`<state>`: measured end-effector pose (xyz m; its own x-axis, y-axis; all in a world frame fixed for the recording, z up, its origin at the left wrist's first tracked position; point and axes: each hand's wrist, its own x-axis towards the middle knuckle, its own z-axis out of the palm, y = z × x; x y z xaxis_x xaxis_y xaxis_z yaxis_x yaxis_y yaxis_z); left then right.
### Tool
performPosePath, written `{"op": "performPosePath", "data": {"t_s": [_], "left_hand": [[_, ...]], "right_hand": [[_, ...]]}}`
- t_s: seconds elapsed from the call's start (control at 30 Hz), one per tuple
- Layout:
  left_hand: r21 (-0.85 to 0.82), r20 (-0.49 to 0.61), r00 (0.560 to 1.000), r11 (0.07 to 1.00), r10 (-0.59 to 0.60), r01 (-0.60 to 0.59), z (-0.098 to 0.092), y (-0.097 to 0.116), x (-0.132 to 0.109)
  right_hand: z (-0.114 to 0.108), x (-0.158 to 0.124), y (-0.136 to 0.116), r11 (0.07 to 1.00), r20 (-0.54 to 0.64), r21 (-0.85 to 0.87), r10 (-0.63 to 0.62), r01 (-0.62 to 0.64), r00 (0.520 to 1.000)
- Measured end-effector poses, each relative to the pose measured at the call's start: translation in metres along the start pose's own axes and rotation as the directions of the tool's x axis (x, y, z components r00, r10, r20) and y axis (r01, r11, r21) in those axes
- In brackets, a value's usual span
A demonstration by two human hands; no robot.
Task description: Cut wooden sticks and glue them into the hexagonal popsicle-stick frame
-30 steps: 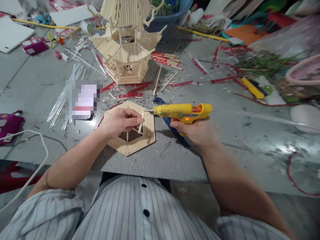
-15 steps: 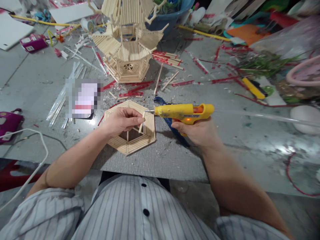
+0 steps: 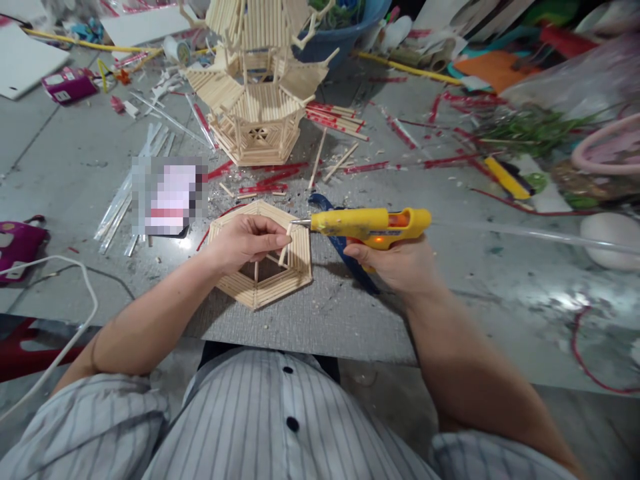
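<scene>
Head view: almost the same as half a second and one second ago; only small shifts of the whole scene are seen. The nozzle (image 3: 301, 222) stays at the upper end of the short stick (image 3: 285, 248), and I cannot tell if it really touches.
Left hand (image 3: 245, 243): the forearm comes from the lower left, and the hand is over the hexagonal frame (image 3: 300, 261), back of the hand upward.
Left fingers (image 3: 276, 240): thumb and forefinger are pinched together on the short stick, which stands tilted above the frame's opening.
Right hand (image 3: 403, 263): the forearm rises from the lower right, and the hand is closed around the handle of the yellow glue gun (image 3: 350, 221); if the trigger is pressed, I cannot tell.
Glue gun: held nearly level, pointing to the left, its small orange light lit; a clear rod (image 3: 520, 235) extends behind it.
Hexagonal frame: lies flat on the grey counter (image 3: 380, 327), near its front edge, partly covered by the left hand.
Blue curved object (image 3: 363, 275): lies on the counter, partly under the gun.
Stick tower (image 3: 260, 100): upright, farther back, behind the frame.
</scene>
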<state>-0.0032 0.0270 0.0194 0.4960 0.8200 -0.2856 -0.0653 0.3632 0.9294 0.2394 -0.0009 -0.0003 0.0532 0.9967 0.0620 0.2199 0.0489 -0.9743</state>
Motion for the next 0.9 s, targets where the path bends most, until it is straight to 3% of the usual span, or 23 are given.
{"op": "performPosePath", "data": {"t_s": [0.2, 0.47, 0.7, 0.77, 0.83, 0.87, 0.9], "left_hand": [[0.000, -0.024, 1.000, 1.000, 0.012, -0.012, 0.000, 0.001, 0.000], [0.002, -0.034, 0.999, 1.000, 0.020, -0.019, -0.001, 0.001, 0.001], [0.222, -0.081, 0.995, 0.974, 0.066, -0.046, -0.006, 0.001, 0.001], [0.366, -0.103, 0.989, 0.928, 0.109, -0.064, -0.008, 0.003, 0.001], [0.525, -0.099, 0.991, 0.851, 0.095, -0.028, -0.009, 0.006, 0.000], [0.591, -0.089, 0.994, 0.807, 0.068, -0.002, -0.009, 0.008, 0.000], [0.650, -0.079, 0.996, 0.760, 0.048, 0.015, -0.009, 0.009, 0.000]], "right_hand": [[0.000, 0.000, -0.001, 0.999, -0.002, -0.011, -0.034, 0.034, 0.999], [-0.001, -0.001, 0.000, 0.998, 0.002, -0.058, 0.012, -0.012, 1.000], [-0.005, 0.002, -0.002, 0.997, 0.020, -0.052, 0.065, -0.064, 0.998], [-0.008, 0.006, -0.003, 0.999, -0.062, 0.019, 0.043, -0.042, 0.997], [-0.016, 0.014, -0.003, 0.995, -0.245, 0.086, -0.033, 0.056, 0.969], [-0.021, 0.019, -0.002, 0.989, -0.367, 0.092, -0.076, 0.118, 0.927], [-0.028, 0.025, 0.000, 0.981, -0.514, 0.072, -0.119, 0.181, 0.849]]}}
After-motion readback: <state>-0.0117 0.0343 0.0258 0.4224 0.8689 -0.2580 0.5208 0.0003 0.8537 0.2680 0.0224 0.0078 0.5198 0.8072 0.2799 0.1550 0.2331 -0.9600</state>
